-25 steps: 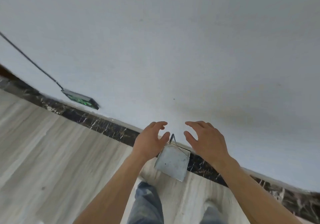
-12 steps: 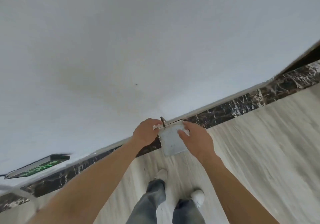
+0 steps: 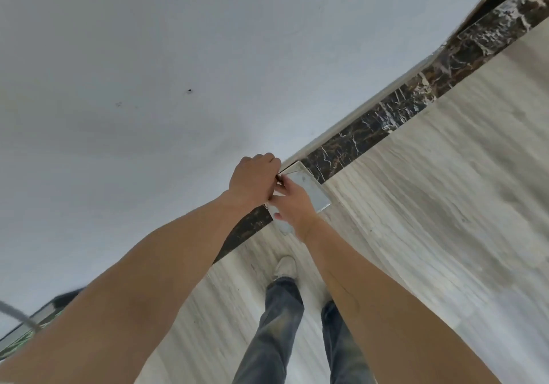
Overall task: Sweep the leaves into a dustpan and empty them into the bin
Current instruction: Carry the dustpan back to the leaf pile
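The dustpan (image 3: 310, 189) is leaning at the foot of the wall (image 3: 148, 71), its pale metal plate lying across the dark marble skirting (image 3: 371, 134) where wall and floor (image 3: 430, 205) are meeting. Its far corner is reaching up to the white edge above the skirting, and its near corner is showing below the right wrist, over the floor. Both hands are covering its left part.

The left hand (image 3: 254, 180) is curling its fingers tight at the pan's upper left edge, knuckles facing the camera; a small dark piece is peeking out just beside the fingers, and whether the fingers are closing round it cannot be told. The right hand (image 3: 292, 205) is lying over the plate, thumb stretching toward the left hand and fingers bending over the pan's surface, so it is gripping the dustpan. The two hands are touching each other.

Both bare forearms are running in from the near edge. Below them, two legs in blue jeans (image 3: 276, 324) are standing on the pale wood-grain floor, with one light shoe (image 3: 285, 267) showing near the skirting. At the far left, low down, a dark flat object with a green glow (image 3: 20, 342) is lying by the wall, with a grey rod (image 3: 16, 313) crossing it, both blurred.
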